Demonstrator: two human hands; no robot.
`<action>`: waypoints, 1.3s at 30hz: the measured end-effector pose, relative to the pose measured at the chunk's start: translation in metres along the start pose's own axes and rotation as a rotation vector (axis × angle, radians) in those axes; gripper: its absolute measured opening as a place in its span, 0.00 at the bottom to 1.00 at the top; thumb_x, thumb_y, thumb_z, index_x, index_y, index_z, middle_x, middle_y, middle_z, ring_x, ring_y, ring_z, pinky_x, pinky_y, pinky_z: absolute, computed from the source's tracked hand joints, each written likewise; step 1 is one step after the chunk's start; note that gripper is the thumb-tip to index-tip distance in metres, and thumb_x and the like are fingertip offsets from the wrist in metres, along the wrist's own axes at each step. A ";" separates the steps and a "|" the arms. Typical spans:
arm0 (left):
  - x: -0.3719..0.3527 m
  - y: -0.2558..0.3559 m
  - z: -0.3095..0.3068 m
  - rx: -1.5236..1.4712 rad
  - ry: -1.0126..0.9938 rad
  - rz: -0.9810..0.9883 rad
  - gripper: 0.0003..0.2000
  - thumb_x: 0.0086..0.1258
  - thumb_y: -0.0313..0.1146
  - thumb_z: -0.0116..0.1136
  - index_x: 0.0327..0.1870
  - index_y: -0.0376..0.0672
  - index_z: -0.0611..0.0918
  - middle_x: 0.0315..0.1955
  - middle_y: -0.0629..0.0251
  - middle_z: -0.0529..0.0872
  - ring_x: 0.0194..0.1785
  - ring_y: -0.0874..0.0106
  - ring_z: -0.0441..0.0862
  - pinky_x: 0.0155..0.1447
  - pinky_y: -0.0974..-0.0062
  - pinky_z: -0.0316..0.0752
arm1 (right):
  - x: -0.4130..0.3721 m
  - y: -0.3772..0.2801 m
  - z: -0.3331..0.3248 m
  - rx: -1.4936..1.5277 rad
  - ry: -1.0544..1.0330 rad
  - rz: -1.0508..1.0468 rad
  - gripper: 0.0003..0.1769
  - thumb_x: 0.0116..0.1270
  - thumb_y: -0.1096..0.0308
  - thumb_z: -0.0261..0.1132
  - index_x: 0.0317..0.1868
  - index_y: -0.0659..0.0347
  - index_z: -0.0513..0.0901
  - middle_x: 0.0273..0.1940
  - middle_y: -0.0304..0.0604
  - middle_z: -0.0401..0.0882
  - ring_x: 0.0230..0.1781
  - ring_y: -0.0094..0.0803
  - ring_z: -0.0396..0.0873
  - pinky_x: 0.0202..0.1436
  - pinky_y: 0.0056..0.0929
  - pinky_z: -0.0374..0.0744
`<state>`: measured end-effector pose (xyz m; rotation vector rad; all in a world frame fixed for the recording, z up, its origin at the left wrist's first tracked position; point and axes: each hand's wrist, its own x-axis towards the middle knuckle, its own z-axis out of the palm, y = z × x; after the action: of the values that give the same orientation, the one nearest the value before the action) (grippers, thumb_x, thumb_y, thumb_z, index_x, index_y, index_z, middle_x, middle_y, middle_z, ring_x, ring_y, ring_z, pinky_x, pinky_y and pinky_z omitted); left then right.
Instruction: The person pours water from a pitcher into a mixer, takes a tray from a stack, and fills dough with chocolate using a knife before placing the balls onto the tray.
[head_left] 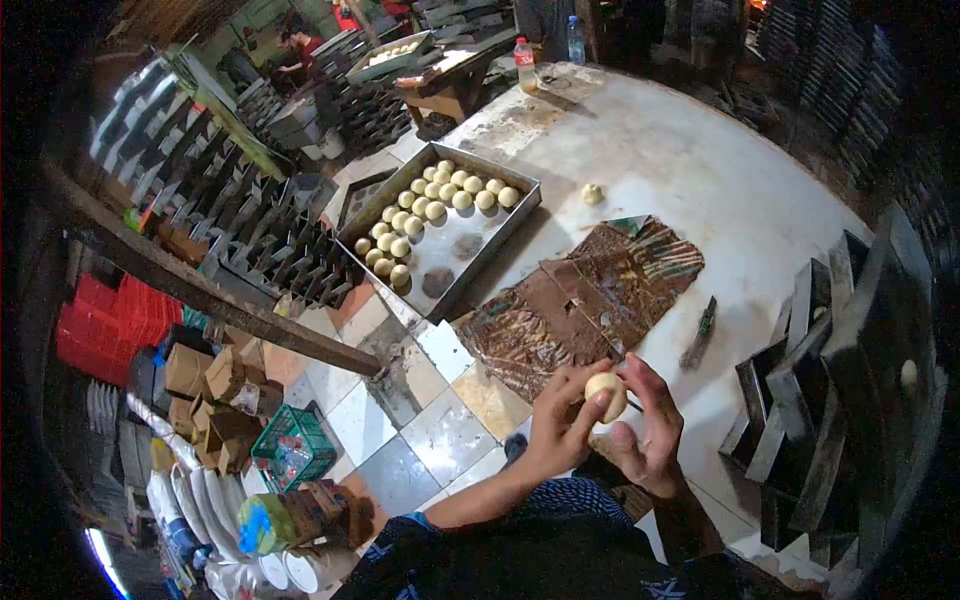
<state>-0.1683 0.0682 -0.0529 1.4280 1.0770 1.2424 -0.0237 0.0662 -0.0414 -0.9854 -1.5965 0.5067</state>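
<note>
A pale dough ball sits between my two hands, above the near edge of the white table. My left hand is closed on it, thumb across the near side. From the other side my right hand curls its fingers around the ball; its palm side is partly shaded. Just beyond the hands lies a slab of brown paste on a crumpled, patterned sheet. A dark-bladed spatula or knife rests to the right of the paste. Another dough lump sits farther back on the table.
A metal tray with rows of dough balls stands left of the paste. Stacked metal pans crowd the right side. Two bottles stand at the far edge. A green crate and cardboard boxes are on the floor. A person works in the background.
</note>
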 end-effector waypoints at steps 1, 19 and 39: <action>-0.011 -0.002 0.006 0.087 0.007 0.092 0.17 0.70 0.31 0.56 0.57 0.34 0.77 0.43 0.57 0.78 0.51 0.68 0.74 0.55 0.72 0.68 | -0.004 -0.001 -0.002 -0.004 0.010 -0.009 0.16 0.63 0.67 0.65 0.48 0.68 0.81 0.46 0.54 0.81 0.47 0.45 0.82 0.51 0.35 0.79; -0.136 -0.040 -0.135 -0.765 0.252 -0.363 0.17 0.76 0.40 0.50 0.54 0.36 0.76 0.43 0.63 0.82 0.42 0.74 0.80 0.46 0.78 0.75 | -0.065 -0.035 0.196 0.161 -0.230 0.076 0.20 0.73 0.57 0.49 0.43 0.66 0.78 0.32 0.52 0.77 0.37 0.43 0.77 0.44 0.39 0.74; -0.033 -0.085 -0.151 -0.731 0.109 -0.420 0.27 0.73 0.39 0.49 0.69 0.34 0.63 0.60 0.52 0.74 0.63 0.60 0.72 0.69 0.62 0.64 | -0.094 0.146 0.024 -0.810 -0.508 0.265 0.15 0.62 0.74 0.55 0.49 0.60 0.75 0.36 0.49 0.77 0.34 0.47 0.80 0.37 0.46 0.79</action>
<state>-0.3249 0.0657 -0.1331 0.5529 0.8058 1.2267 0.0022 0.0755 -0.2144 -1.7940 -2.2080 0.2869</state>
